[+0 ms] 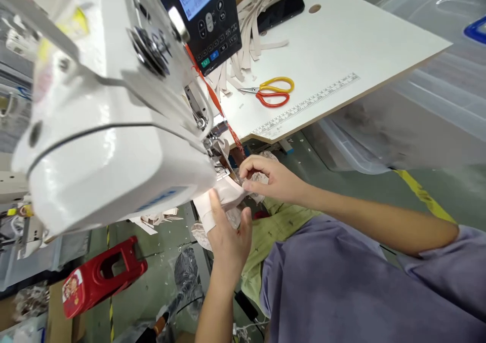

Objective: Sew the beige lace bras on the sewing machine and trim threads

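A piece of pale pink fabric [227,192] lies under the needle area of a white sewing machine [114,176]. My left hand [229,236] rests on this fabric near the machine head, its index finger stretched out and its thumb apart; the other fingers are partly hidden. On the fabric's right edge, beside the presser foot [223,173], my right hand [271,177] has its fingers curled and thumb and forefinger close together, pinching the edge. Lace-like cloth [202,235] hangs below the fabric.
Yellow-and-red scissors [274,90] lie on the white table [341,44], near fabric strips [248,29] and a black phone [281,11]. A control panel [205,21] stands behind the machine. A red stool [104,277] is on the floor; clear plastic bins [410,115] stand at right.
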### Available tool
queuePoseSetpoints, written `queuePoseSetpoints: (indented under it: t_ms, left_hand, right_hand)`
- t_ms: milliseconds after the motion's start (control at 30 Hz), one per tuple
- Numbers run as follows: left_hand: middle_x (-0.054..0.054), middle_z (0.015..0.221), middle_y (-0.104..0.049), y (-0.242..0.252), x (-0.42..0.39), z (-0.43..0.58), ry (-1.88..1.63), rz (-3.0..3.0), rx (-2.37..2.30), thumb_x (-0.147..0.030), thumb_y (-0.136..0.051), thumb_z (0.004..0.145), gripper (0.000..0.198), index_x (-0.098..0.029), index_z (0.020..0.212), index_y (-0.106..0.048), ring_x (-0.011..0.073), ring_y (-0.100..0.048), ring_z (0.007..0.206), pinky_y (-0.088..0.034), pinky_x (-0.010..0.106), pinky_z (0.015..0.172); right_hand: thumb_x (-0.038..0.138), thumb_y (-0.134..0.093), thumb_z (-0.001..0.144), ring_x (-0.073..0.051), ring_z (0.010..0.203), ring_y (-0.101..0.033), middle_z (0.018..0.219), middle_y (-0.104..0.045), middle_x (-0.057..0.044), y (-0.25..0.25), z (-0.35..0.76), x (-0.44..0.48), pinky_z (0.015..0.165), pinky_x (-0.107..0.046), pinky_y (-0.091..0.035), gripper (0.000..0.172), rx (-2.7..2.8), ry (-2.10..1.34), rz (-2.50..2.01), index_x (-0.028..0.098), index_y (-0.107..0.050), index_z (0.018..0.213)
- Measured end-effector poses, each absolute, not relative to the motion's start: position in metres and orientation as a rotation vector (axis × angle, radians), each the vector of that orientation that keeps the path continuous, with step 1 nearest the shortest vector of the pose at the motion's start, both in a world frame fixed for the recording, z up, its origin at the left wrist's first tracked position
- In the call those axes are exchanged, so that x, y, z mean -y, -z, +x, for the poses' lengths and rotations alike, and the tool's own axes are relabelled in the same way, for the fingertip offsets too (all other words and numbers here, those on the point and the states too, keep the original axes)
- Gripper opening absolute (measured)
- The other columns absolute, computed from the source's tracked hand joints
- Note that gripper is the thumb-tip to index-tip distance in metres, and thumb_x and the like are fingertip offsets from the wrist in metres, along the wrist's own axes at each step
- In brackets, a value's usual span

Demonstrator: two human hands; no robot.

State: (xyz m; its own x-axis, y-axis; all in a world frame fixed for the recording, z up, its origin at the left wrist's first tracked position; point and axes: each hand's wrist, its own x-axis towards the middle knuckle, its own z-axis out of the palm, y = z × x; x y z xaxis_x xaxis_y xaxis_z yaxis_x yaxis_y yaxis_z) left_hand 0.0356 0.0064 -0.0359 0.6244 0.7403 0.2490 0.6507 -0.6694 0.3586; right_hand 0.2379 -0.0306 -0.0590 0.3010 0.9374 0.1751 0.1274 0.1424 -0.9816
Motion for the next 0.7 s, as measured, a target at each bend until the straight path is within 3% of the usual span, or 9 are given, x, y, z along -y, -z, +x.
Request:
queuePoseSetpoints:
  t_ms: [200,367,467,533,600,633,700]
  left_hand:
    - [0.03,0.148,-0.049,0.039,0.012,0.039,-0.478,2.499,-1.13,-0.042,-0.057,0.096,0.088,-0.012,0.161,-0.006,0.0359,-0.062,0.126,-0.059,0.046,0.091]
    - [0.029,0.158,-0.034,0.056,0.059,0.045,-0.5,2.551,-0.83,-0.04,-0.064,0.091,0.099,-0.013,0.161,0.0,0.0382,-0.044,0.143,-0.049,0.052,0.109]
    - [0.029,0.157,-0.036,0.06,0.075,0.042,-0.427,2.436,-0.768,-0.039,-0.063,0.092,0.098,-0.012,0.161,-0.001,0.0389,-0.042,0.143,-0.05,0.052,0.107]
    - [0.026,0.14,-0.058,0.066,0.078,0.036,-0.374,2.279,-0.765,-0.038,-0.06,0.094,0.089,-0.013,0.161,-0.006,0.0344,-0.062,0.126,-0.058,0.046,0.095]
    - [0.013,0.101,-0.074,0.077,0.078,0.029,-0.408,2.127,-0.789,-0.036,-0.051,0.098,0.072,-0.015,0.158,-0.018,0.0254,-0.075,0.09,-0.062,0.039,0.078]
    - [0.008,0.087,-0.073,0.084,0.077,0.028,-0.428,2.086,-0.839,-0.036,-0.047,0.099,0.064,-0.016,0.156,-0.025,0.0228,-0.074,0.079,-0.062,0.038,0.074]
    - [0.009,0.087,-0.07,0.103,0.074,0.031,-0.381,2.128,-0.972,-0.038,-0.044,0.1,0.057,-0.015,0.151,-0.034,0.0252,-0.073,0.084,-0.06,0.043,0.078]
  right_hand:
    - [0.048,-0.069,0.085,-0.021,0.092,-0.059,0.1,-0.062,-0.006,0.052,0.226,0.041,0.08,-0.033,-0.046,0.033,1.199,-0.806,-1.426,0.02,-0.06,0.102]
    - [0.043,-0.055,0.094,-0.016,0.076,-0.054,0.079,-0.058,-0.001,0.052,0.219,0.072,0.069,-0.028,-0.043,0.027,1.022,-0.999,-1.424,0.019,-0.061,0.083]
    - [0.044,-0.056,0.094,-0.015,0.074,-0.051,0.078,-0.055,-0.001,0.051,0.224,0.088,0.065,-0.027,-0.041,0.031,0.898,-1.053,-1.371,0.018,-0.064,0.081]
    - [0.047,-0.06,0.092,-0.014,0.073,-0.051,0.081,-0.057,-0.002,0.05,0.229,0.095,0.063,-0.025,-0.041,0.031,0.784,-1.163,-1.307,0.017,-0.067,0.084]
    - [0.05,-0.064,0.089,-0.013,0.071,-0.052,0.083,-0.06,-0.002,0.052,0.233,0.098,0.061,-0.025,-0.042,0.033,0.654,-1.275,-1.241,0.017,-0.069,0.089]
    - [0.05,-0.066,0.088,-0.013,0.07,-0.052,0.084,-0.061,-0.002,0.053,0.233,0.098,0.061,-0.024,-0.042,0.034,0.581,-1.321,-1.211,0.017,-0.07,0.092]
    - [0.051,-0.071,0.084,-0.012,0.068,-0.052,0.083,-0.063,-0.002,0.057,0.227,0.098,0.06,-0.024,-0.043,0.037,0.419,-1.384,-1.16,0.017,-0.071,0.096]
